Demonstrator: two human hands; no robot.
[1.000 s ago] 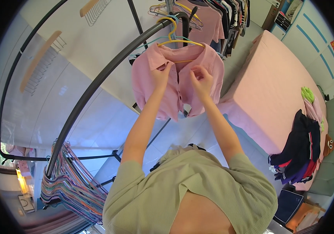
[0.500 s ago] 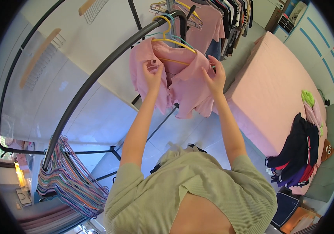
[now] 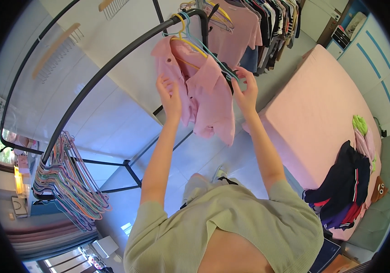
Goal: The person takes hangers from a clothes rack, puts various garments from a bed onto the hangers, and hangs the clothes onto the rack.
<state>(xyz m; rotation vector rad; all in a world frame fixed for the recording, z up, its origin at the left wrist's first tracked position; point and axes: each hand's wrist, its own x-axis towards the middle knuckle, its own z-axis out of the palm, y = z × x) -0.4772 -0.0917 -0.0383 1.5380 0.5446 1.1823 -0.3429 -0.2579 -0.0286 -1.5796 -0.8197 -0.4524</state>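
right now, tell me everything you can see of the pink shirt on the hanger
The pink shirt is a light woven-looking garment with a collar, short sleeves and a button on one sleeve or flap. It hangs on a yellow hanger hooked over the dark metal rail, tilted, its hem loose below. The left hand grips its left edge; the right hand holds its right shoulder side.

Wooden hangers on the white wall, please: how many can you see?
2: one wooden hanger on the wall at upper left, another wooden hanger at the top edge, partly cut off. More may lie outside the view.
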